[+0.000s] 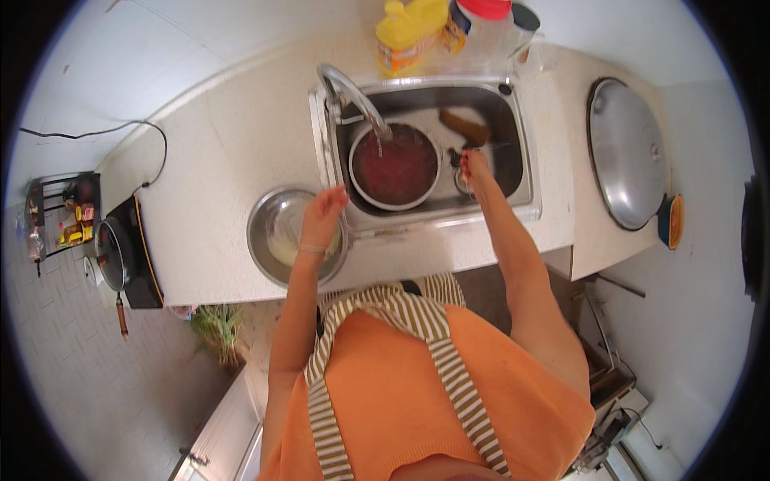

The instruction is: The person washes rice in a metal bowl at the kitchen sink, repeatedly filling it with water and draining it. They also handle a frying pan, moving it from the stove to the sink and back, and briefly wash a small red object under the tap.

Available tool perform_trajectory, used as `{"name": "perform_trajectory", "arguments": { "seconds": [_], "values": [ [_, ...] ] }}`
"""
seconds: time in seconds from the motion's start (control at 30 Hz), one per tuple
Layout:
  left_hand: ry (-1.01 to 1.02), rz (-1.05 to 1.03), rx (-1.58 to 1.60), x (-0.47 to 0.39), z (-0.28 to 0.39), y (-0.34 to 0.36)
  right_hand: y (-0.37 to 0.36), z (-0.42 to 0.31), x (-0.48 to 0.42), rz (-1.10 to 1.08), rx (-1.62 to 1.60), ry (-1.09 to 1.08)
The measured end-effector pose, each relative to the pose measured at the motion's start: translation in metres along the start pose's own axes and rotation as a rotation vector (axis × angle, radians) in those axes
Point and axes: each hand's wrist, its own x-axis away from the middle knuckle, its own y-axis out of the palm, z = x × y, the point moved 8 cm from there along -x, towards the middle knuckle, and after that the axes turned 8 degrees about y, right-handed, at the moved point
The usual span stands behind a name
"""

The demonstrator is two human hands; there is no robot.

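My left hand (323, 219) hovers over a stainless steel bowl (260, 240) with pale contents, its fingers loosely bent and nothing visible in them. My right hand (475, 167) reaches into the sink (511, 159), fingertips drawn together near the drain. A small dark thing (455, 157) is beside those fingertips; I cannot tell whether they grip it. Left of this hand, a round pot (394, 168) holding dark red contents and liquid stands in the basin. Water falls into it from the curved faucet (355, 96). A brown elongated object (464, 127) lies at the basin's back.
Behind the sink stand a yellow bottle (412, 36) and a red-lidded jar (484, 24). A large metal lid (628, 153) rests on the counter at right. At far left, a lidded pan (114, 255) sits on a black cooktop (144, 264), its handle jutting past the counter edge.
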Motion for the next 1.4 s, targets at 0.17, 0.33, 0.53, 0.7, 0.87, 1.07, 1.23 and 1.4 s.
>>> {"name": "perform_trajectory", "arguments": {
  "seconds": [0.17,0.33,0.53,0.7,0.87,1.07,1.23,1.4],
  "values": [
    [-0.037,-0.021,0.070,0.034,-0.023,0.000,0.065,-0.019,0.057,-0.357,-0.185,-0.030],
    [0.340,-0.145,-0.027,0.053,0.043,0.048,0.177,0.043,0.133,-0.618,-0.255,0.142],
    [0.246,-0.198,0.214,0.091,0.014,-0.004,0.289,0.129,0.161,-0.709,-0.171,0.137],
    [0.041,-0.129,0.241,0.141,-0.004,-0.070,0.310,0.158,0.148,-0.570,-0.021,-0.037],
    [-0.015,-0.097,0.252,0.176,-0.021,-0.112,0.325,0.178,0.148,-0.607,-0.102,-0.051],
    [0.002,-0.037,0.032,0.202,-0.035,-0.156,0.316,0.168,0.140,-0.521,0.018,-0.178],
    [0.048,0.063,-0.258,0.205,-0.022,-0.179,0.295,0.170,0.135,-0.428,0.246,-0.194],
    [0.266,0.265,-0.250,0.180,0.054,-0.181,0.300,0.200,0.134,-0.472,0.168,0.006]
  ]
}}
